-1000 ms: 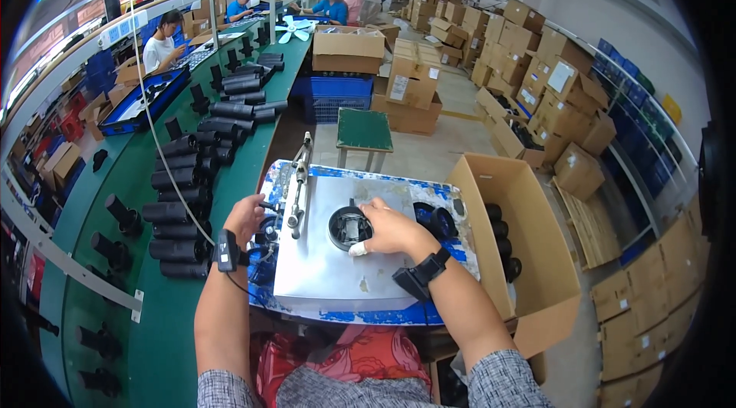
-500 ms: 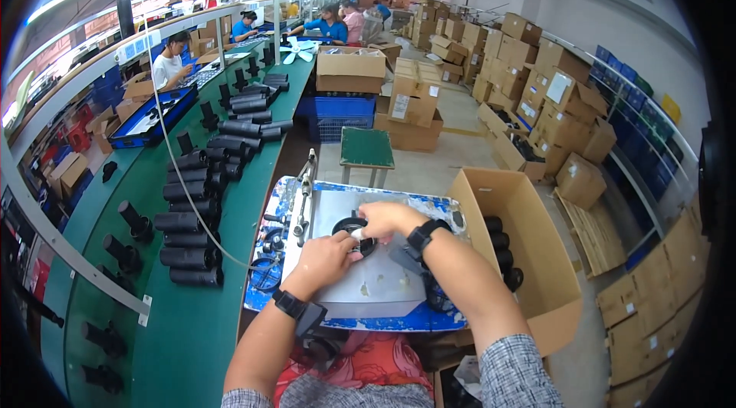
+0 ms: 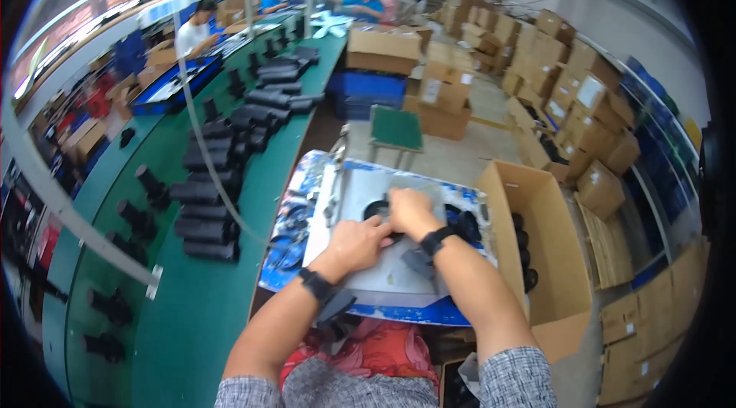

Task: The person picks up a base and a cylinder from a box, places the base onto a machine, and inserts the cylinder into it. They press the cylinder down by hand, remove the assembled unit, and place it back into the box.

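A round black ring-shaped part (image 3: 374,209) lies on a grey sheet-covered board (image 3: 354,187) in front of me. My left hand (image 3: 357,244) is closed at its near side, with the fingertips on the part. Just to the right, my right hand (image 3: 411,212) is closed with its fingers pointing down into the part, and both hands nearly touch. Whatever lies between the right fingertips is hidden and blurred. Dark bands with boxy pieces circle both wrists.
On the left, a green bench (image 3: 161,308) carries rows of black cylindrical parts (image 3: 205,225). An open carton (image 3: 560,255) with black round items stands right of my worktable. A green-topped stool (image 3: 396,128) is ahead, with stacked cartons (image 3: 590,93) beyond. Several people sit along the bench.
The view has swung left, so the scene sits further right. Both hands stay at the round part; the white bit seen earlier between the fingers no longer shows clearly.
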Demonstrator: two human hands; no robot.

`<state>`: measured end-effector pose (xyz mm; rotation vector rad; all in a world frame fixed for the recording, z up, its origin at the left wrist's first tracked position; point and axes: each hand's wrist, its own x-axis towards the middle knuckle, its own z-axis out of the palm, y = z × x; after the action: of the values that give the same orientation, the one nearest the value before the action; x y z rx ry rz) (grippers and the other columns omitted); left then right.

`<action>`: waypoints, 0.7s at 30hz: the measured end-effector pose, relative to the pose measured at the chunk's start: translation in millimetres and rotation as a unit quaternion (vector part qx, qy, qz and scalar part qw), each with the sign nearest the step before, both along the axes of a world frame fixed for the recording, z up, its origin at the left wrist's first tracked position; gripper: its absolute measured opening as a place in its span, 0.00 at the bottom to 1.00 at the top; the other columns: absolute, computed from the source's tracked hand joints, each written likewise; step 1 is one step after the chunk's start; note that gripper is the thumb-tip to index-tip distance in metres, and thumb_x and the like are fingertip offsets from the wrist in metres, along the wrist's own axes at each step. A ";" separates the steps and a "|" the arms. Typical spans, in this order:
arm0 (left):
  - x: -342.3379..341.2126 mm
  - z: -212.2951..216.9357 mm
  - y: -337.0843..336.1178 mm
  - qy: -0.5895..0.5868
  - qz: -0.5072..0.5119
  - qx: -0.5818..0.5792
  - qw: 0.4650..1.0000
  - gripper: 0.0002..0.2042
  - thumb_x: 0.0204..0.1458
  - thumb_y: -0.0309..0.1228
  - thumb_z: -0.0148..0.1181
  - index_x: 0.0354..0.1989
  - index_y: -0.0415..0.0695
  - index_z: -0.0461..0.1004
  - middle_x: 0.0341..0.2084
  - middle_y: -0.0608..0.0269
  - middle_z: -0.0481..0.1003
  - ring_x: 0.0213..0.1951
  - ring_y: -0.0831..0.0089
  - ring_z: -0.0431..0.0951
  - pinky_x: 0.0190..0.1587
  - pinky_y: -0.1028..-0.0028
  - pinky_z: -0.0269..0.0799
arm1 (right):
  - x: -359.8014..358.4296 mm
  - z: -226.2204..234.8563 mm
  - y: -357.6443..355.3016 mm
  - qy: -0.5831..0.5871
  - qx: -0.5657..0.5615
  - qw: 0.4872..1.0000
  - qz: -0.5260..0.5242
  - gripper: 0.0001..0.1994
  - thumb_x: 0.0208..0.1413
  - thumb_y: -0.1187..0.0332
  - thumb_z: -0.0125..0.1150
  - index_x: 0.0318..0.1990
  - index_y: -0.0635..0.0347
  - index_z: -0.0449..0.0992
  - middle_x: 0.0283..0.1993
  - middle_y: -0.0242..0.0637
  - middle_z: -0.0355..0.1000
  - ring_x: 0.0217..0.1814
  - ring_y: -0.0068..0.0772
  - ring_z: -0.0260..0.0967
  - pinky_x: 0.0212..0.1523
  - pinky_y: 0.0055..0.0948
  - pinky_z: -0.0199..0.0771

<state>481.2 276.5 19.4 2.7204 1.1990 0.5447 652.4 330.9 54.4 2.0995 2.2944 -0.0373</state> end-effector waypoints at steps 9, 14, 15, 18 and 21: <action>9.9 -19.4 1.0 -0.058 -0.027 0.040 0.997 0.13 0.65 0.42 0.59 0.54 0.56 0.77 0.38 0.60 0.77 0.32 0.52 0.83 0.30 0.53 0.76 | 15.0 -8.9 1.4 0.009 0.026 0.999 0.036 0.22 0.41 0.64 0.78 0.47 0.56 0.83 0.47 0.51 0.83 0.53 0.60 0.80 0.52 0.54 0.81; -9.0 -3.3 -18.4 -0.034 -0.002 0.017 0.999 0.14 0.62 0.42 0.63 0.55 0.56 0.78 0.44 0.62 0.79 0.34 0.54 0.84 0.33 0.57 0.79 | 5.0 -2.9 -6.4 0.026 0.010 1.000 0.010 0.22 0.44 0.65 0.78 0.49 0.56 0.82 0.49 0.50 0.83 0.53 0.59 0.81 0.52 0.53 0.81; -13.8 8.4 -25.8 -0.034 -0.012 0.020 0.999 0.14 0.62 0.42 0.63 0.55 0.56 0.78 0.44 0.62 0.79 0.34 0.54 0.84 0.33 0.57 0.79 | 16.9 -2.8 -5.8 0.040 0.009 0.999 -0.003 0.23 0.45 0.64 0.78 0.50 0.56 0.81 0.50 0.49 0.83 0.52 0.58 0.82 0.52 0.52 0.81; -75.8 36.9 -52.7 -0.224 -0.040 0.089 0.970 0.18 0.56 0.32 0.67 0.57 0.56 0.79 0.54 0.63 0.79 0.40 0.57 0.85 0.36 0.61 0.82 | 74.5 -23.4 -12.3 0.223 0.050 0.973 0.016 0.21 0.49 0.66 0.77 0.51 0.59 0.79 0.49 0.46 0.82 0.49 0.48 0.82 0.50 0.45 0.81; -183.3 33.9 -62.9 -0.195 0.116 0.182 0.957 0.22 0.44 0.16 0.60 0.49 0.49 0.83 0.46 0.56 0.82 0.47 0.54 0.84 0.41 0.61 0.84 | 62.5 -5.8 -70.9 0.384 0.092 0.918 0.023 0.18 0.54 0.70 0.74 0.51 0.60 0.76 0.48 0.40 0.79 0.46 0.35 0.80 0.49 0.34 0.80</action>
<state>297.8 213.6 53.3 2.5624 1.4235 1.3843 714.9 260.0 48.6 2.4261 2.8293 -0.8175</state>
